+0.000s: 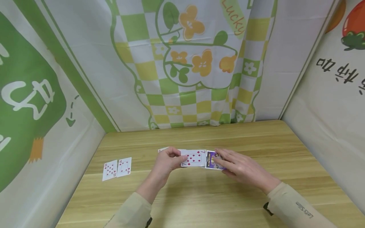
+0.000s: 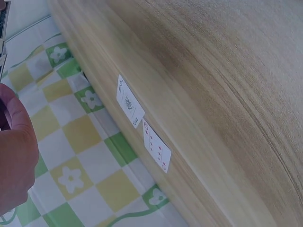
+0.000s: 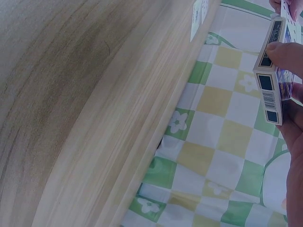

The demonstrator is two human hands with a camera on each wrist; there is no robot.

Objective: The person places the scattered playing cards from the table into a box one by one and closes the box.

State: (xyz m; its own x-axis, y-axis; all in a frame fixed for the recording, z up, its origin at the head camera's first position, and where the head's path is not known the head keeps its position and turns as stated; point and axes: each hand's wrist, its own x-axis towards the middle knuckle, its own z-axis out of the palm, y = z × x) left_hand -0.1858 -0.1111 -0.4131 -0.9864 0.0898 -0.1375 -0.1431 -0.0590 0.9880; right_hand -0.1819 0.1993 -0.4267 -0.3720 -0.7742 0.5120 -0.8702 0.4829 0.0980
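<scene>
My left hand (image 1: pixel 168 161) pinches the seven of diamonds (image 1: pixel 196 158) between thumb and fingers, face up. The card's right end meets the end of a purple card box (image 1: pixel 212 161), overlapping it in the head view. My right hand (image 1: pixel 242 166) grips that box from its right side; in the right wrist view the thumb lies along the dark side panel of the box (image 3: pixel 269 90), above a barcode. At the edge of the left wrist view, only part of the left hand (image 2: pixel 16 151) shows. Behind it in the head view, another card (image 1: pixel 163 149) is mostly hidden.
On the left of the wooden table (image 1: pixel 199 202) lie an eight of diamonds (image 1: pixel 110 170) and a four of diamonds (image 1: pixel 124 167). The left wrist view shows a joker (image 2: pixel 129 101) and a red diamond card (image 2: pixel 156 145) near the table's edge. A patterned curtain (image 1: pixel 188 107) hangs behind.
</scene>
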